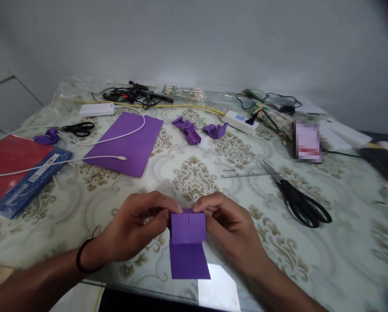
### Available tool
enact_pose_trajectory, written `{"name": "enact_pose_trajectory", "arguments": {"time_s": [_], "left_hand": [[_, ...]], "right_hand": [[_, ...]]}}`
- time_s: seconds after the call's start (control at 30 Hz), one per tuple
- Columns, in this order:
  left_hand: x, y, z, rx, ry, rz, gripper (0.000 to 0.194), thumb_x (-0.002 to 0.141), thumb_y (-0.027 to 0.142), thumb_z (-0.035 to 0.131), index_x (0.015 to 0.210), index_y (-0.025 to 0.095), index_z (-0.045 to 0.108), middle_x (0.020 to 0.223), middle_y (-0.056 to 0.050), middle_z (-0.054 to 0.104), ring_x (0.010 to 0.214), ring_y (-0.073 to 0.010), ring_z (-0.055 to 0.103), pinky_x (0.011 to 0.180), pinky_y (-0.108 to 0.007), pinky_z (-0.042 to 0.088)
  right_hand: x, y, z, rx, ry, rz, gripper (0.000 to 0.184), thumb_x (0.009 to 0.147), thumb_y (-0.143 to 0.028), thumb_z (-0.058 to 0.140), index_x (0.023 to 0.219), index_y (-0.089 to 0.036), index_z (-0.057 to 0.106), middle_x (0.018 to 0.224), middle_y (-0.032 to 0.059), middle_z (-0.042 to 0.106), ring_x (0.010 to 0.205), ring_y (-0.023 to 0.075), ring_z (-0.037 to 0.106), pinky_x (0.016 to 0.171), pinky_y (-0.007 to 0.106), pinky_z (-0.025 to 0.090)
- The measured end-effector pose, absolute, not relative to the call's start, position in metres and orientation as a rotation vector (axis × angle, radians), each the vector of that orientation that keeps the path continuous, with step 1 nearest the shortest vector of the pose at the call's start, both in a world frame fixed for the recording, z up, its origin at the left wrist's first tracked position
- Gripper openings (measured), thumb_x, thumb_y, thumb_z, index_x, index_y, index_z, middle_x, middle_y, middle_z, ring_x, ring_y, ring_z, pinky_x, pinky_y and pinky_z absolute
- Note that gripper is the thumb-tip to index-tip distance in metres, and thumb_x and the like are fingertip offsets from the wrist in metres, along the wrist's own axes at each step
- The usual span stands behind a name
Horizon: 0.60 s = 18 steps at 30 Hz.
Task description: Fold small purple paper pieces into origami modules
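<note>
Both my hands pinch a small purple folded paper (188,245) near the table's front edge. My left hand (135,227) grips its upper left corner with fingers curled. At the upper right corner, my right hand (228,225) holds it the same way. The paper's top half is folded into two flaps; its lower part lies flat on the table. A dark band circles my left wrist.
A large purple sheet (125,143) with a white cable across it lies further back. Folded purple pieces (189,130) sit beyond the middle. Black scissors (299,201) and a clear ruler (246,173) lie right; smaller scissors (79,128), a red folder (5,167) left. A power strip (239,121) stands behind.
</note>
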<state>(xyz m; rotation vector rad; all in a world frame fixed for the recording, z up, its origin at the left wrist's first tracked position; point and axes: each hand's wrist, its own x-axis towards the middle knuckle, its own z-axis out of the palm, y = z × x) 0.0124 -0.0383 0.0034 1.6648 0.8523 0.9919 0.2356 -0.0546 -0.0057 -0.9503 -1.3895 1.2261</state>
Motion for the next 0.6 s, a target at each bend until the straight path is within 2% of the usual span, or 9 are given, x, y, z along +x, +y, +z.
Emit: {"name": "enact_pose_trajectory", "arguments": {"time_s": [0.17,0.3,0.4,0.5,0.6], "left_hand": [[0.008,-0.038,0.012,1.752,0.717,0.964,0.022,0.101,0.016,0.059,0.101,0.022,0.080,0.089,-0.005,0.080,0.077,-0.0181,0.071,0.069,-0.029,0.054],[0.013,-0.041,0.007,1.845,0.781,1.021,0.007,0.095,0.016,0.073,0.097,0.023,0.075,0.087,-0.002,0.079,0.076,-0.0166,0.072,0.072,-0.027,0.056],[0.018,-0.043,0.001,1.943,0.892,1.137,0.015,0.091,0.014,0.079,0.097,0.024,0.069,0.085,0.002,0.077,0.073,-0.0144,0.072,0.070,-0.025,0.056],[0.020,-0.044,0.001,1.901,0.994,1.156,0.024,0.088,0.021,0.083,0.107,0.024,0.069,0.093,0.000,0.079,0.078,-0.0167,0.076,0.072,-0.026,0.059],[0.019,-0.042,0.006,1.870,1.000,0.978,0.006,0.094,0.025,0.079,0.098,0.023,0.076,0.087,0.000,0.082,0.074,-0.0167,0.077,0.070,-0.025,0.059]], "right_hand": [[0.244,-0.056,0.001,-0.926,-1.596,1.113,0.020,0.101,-0.020,0.060,0.091,-0.027,0.075,0.078,0.0016,0.074,0.066,0.0170,0.067,0.057,0.029,0.050],[0.243,-0.057,0.000,-0.914,-1.644,1.064,0.011,0.100,-0.022,0.066,0.093,-0.026,0.073,0.084,0.0031,0.075,0.075,0.0186,0.070,0.062,0.030,0.054],[0.239,-0.059,-0.006,-0.962,-1.657,1.008,0.007,0.096,-0.021,0.075,0.094,-0.027,0.073,0.085,0.0002,0.076,0.077,0.0168,0.071,0.068,0.028,0.057],[0.237,-0.062,-0.013,-1.036,-1.644,0.916,0.014,0.094,-0.021,0.078,0.103,-0.030,0.074,0.089,-0.0025,0.078,0.077,0.0147,0.074,0.070,0.025,0.059],[0.238,-0.063,-0.015,-1.049,-1.652,0.849,0.022,0.094,-0.019,0.079,0.111,-0.032,0.074,0.099,-0.0022,0.080,0.081,0.0148,0.076,0.073,0.025,0.061]]}}
